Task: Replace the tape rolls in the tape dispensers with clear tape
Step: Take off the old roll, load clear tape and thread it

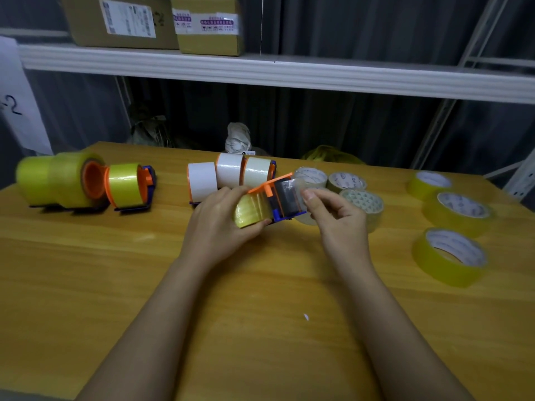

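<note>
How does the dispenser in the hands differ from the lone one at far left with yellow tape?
The held dispenser is lifted and tilted, gripped by the left hand; the left dispenser stands untouched on the table. The right hand touches only the held one. Both are blue and orange with yellowish tape.

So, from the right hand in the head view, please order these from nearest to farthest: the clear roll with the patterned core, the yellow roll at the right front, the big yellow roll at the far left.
Measured from the right hand:
1. Clear roll with patterned core, just beside it.
2. Yellow roll at right front, further right.
3. Big yellow roll, far left.
</note>
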Available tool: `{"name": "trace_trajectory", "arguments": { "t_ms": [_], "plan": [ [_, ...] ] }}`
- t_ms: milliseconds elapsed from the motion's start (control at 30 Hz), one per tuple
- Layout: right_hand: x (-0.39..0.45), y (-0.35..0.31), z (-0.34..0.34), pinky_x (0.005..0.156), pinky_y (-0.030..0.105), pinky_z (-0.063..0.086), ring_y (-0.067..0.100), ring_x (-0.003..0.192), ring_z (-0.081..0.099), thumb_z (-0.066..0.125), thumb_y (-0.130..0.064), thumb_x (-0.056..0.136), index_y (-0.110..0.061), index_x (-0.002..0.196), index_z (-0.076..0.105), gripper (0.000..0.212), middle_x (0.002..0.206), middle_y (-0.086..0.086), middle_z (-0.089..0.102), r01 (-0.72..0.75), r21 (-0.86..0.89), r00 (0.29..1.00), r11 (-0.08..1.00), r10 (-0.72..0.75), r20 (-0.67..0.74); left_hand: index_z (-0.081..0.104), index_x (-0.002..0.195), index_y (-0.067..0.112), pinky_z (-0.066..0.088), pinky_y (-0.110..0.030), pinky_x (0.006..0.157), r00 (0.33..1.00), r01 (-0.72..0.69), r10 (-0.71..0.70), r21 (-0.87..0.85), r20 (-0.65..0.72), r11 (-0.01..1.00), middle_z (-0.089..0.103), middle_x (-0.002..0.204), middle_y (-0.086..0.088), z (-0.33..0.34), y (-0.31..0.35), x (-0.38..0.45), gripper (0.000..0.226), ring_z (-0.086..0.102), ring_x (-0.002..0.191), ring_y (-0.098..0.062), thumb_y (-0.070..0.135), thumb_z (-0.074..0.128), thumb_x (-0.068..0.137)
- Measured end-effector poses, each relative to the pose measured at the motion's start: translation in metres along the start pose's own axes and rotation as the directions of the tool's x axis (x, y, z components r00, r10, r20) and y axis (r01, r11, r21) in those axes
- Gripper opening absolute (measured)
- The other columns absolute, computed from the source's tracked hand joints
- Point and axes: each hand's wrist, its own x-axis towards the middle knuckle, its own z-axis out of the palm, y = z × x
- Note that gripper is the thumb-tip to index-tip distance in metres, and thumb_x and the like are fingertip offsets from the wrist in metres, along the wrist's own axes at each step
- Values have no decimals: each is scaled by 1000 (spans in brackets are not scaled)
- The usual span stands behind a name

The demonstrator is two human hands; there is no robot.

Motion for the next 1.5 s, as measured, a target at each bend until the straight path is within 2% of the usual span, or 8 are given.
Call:
{"name": "trace_trajectory", "arguments": {
  "t_ms": [200,567,667,767,967,1033,1333,1500],
  "plan": [
    [2,0,-2,73,10,47,-7,90,60,69,-14,86,-32,92,68,19,102,-3,67,79,-55,994,995,-83,-72,59,118,20,46,-33,70,1000,-18,18,22,-13,1000,63,99,2,1,1,0,58,57,91,-15,54,62,71],
    [2,2,-2,76,13,50,-3,89,63,68,-11,87,-30,91,69,20,93,-10,66,110,-94,988,989,-119,-94,60,118,20,45,-32,68,999,-24,25,26,-24,999,62,95,3,2,3,-1,59,56,88,-16,57,62,72],
    [4,2,-3,79,21,55,7,91,67,67,-11,87,-30,88,71,19,96,-5,71,-1,2,998,1000,1,-64,60,117,20,46,-31,68,999,-34,35,6,-37,999,62,97,3,1,3,-1,65,56,88,-14,64,51,70],
    [5,-1,-5,72,18,53,9,93,68,65,-12,86,-19,92,73,12,102,4,72,-170,192,985,967,170,16,60,118,19,47,-31,69,998,-42,41,-18,-45,999,62,99,2,1,3,-1,66,56,89,-14,64,51,70],
    [5,-4,-4,69,17,53,5,76,63,65,-25,76,-14,93,73,22,84,-6,72,-313,325,949,892,289,121,59,119,19,49,-35,70,998,-51,48,-69,-44,996,62,100,1,-1,4,-1,64,56,90,-15,61,54,71],
    [5,-4,-5,72,17,53,5,80,64,64,-27,76,-13,97,72,27,91,-1,72,-349,335,937,875,315,154,59,119,19,49,-35,70,998,-55,51,-89,-42,995,62,100,1,-1,4,-2,64,56,90,-14,61,54,71],
    [6,-6,-5,76,22,54,7,82,67,60,-24,82,-10,96,71,23,86,-1,72,-296,383,955,875,258,149,59,119,19,50,-36,72,997,-59,53,-120,-55,991,62,102,1,0,5,-1,64,56,92,-13,61,55,71],
    [7,-6,-8,72,18,51,1,67,56,53,-13,95,-9,96,69,17,67,-11,62,-289,381,957,878,266,113,59,119,19,49,-33,76,997,-26,12,-177,-82,984,62,108,3,0,6,-2,63,55,98,-10,58,57,70]
  ]
}}
